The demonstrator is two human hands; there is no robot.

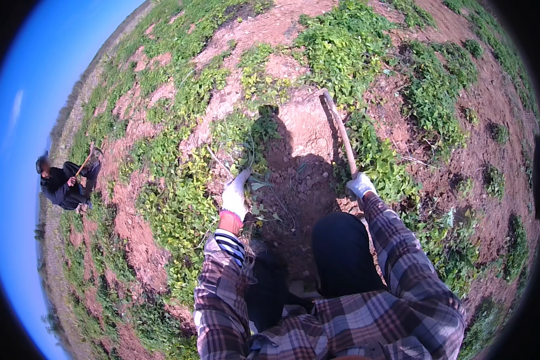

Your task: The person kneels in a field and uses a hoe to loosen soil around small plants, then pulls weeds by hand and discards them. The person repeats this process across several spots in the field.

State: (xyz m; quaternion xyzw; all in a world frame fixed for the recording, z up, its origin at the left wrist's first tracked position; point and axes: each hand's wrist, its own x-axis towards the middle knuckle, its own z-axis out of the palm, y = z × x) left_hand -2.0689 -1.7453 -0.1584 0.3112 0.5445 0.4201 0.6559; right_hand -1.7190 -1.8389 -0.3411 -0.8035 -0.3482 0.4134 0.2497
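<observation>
My left hand point(235, 195), in a white knit glove with a red cuff edge, is closed on thin plant stems point(252, 155) that rise past its fingers at the edge of a leafy patch. The gloved right hand point(361, 185) grips the lower end of a hoe's curved wooden handle point(344, 135). That handle runs up and away to a head point(322, 92), which rests at the top of a mound of reddish soil point(303, 121). Between my hands lies loose, shaded earth point(301, 184) with small clods. Whether the stems are still rooted cannot be told.
Green and yellowing vines point(175, 225) cover the ground at the left. More leafy plants point(387, 166) grow beside the handle at the right. Another person point(67, 184) crouches at the far left with a wooden-handled tool. My bent knee point(344, 252) is just below the right hand.
</observation>
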